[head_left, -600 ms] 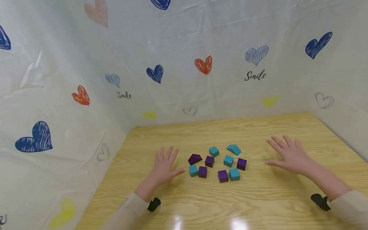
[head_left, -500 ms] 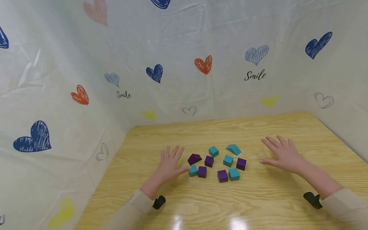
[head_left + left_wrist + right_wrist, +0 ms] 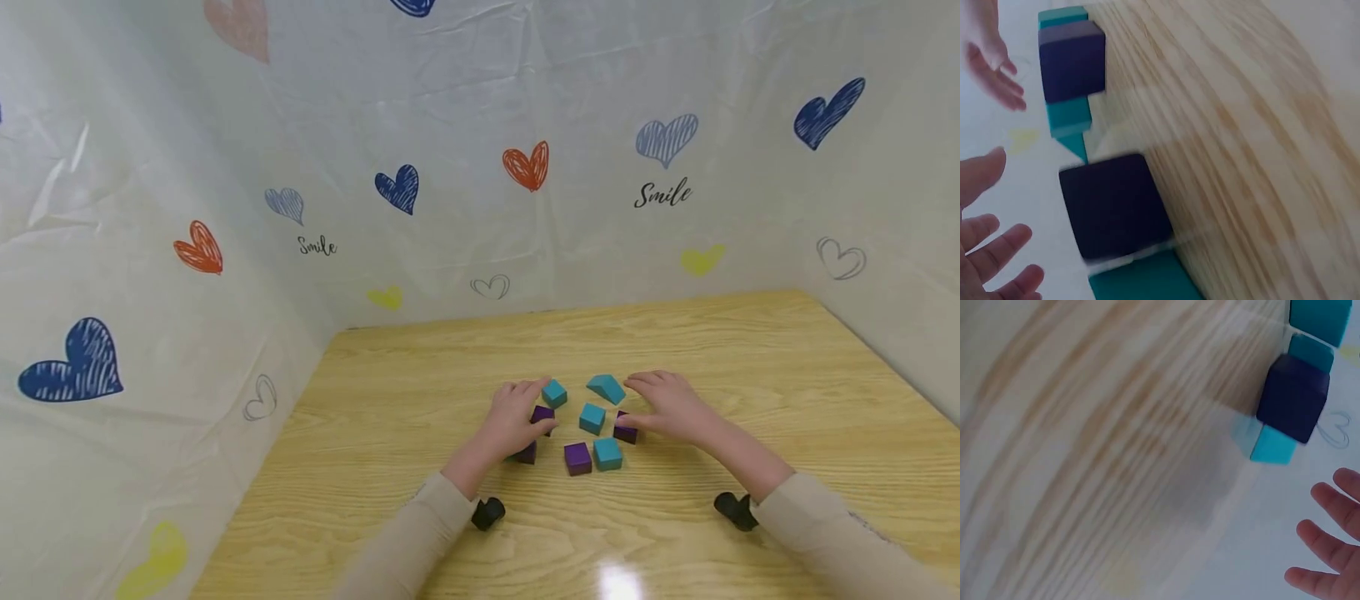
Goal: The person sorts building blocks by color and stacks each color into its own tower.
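Note:
My left hand [image 3: 510, 423] hovers over the left side of a group of blocks, partly covering a purple cube [image 3: 542, 412] and another purple cube [image 3: 529, 456]. A purple angled block and a teal cube are hidden beneath it. In the left wrist view its fingers [image 3: 1000, 253] are spread, with nothing held. My right hand [image 3: 669, 407] reaches in from the right, its thumb in front of a purple cube [image 3: 625, 435] and its fingertips near a teal triangular block [image 3: 606, 388]. The right wrist view shows its fingers [image 3: 1325, 544] extended and apart from the blocks.
Between the hands are a teal cube [image 3: 592, 418], a front teal cube [image 3: 607, 453], a front purple cube [image 3: 577, 459] and a rear teal cube [image 3: 554, 393]. They lie on a wooden table [image 3: 420, 367]. A white heart-print sheet [image 3: 450, 233] stands behind and along the sides.
Both hands have moved inward toward the blocks, the left one rightward and the right one leftward. The left hand now covers the leftmost blocks. The blocks look unmoved.

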Motion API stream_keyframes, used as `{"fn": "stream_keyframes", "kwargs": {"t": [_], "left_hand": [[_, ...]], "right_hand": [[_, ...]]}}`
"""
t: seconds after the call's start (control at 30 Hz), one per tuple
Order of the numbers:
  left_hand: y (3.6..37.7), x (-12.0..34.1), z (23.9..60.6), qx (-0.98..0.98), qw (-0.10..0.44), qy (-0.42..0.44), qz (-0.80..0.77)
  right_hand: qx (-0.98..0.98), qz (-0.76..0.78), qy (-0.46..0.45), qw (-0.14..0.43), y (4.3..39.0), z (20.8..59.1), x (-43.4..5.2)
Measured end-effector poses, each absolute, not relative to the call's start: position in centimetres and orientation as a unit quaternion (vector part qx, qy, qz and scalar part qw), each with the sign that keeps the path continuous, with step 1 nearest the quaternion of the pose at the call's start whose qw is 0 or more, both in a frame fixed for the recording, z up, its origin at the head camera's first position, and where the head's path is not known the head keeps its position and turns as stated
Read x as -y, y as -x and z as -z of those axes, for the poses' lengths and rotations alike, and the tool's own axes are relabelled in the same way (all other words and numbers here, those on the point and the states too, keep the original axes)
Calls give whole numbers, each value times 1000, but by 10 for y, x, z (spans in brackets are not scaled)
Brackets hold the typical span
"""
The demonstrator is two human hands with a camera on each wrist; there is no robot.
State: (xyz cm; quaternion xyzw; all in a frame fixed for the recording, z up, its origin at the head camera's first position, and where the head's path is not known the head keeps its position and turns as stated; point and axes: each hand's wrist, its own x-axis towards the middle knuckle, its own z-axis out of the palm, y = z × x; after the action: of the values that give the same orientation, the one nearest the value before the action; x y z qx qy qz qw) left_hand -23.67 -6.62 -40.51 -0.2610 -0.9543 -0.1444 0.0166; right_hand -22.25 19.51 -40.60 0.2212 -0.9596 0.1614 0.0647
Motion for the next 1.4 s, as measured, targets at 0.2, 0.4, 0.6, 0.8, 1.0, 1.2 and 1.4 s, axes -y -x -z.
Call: {"fn": "stream_keyframes", "kwargs": {"t": [0.2, 0.4, 0.6, 0.8, 1.0, 1.2, 1.4], "left_hand": [[240, 42, 407, 955, 26, 282, 90], [243, 25, 408, 952, 31, 302, 38], [245, 15, 411, 953, 14, 303, 27], [246, 9, 414, 957, 12, 290, 11], [246, 7, 414, 956, 19, 292, -7], [248, 6, 415, 956, 30, 291, -12], [251, 10, 416, 958, 30, 285, 9]], "right_hand": [[949, -166, -262, 46, 236, 417, -181], [948, -180, -264, 4, 245, 422, -168], [948, -197, -249, -17, 246, 419, -160], [944, -220, -243, -38, 248, 417, -156], [938, -235, -251, -46, 251, 417, -155], [933, -235, -268, -45, 253, 417, -155], [928, -239, -281, -56, 256, 415, -154]]}}
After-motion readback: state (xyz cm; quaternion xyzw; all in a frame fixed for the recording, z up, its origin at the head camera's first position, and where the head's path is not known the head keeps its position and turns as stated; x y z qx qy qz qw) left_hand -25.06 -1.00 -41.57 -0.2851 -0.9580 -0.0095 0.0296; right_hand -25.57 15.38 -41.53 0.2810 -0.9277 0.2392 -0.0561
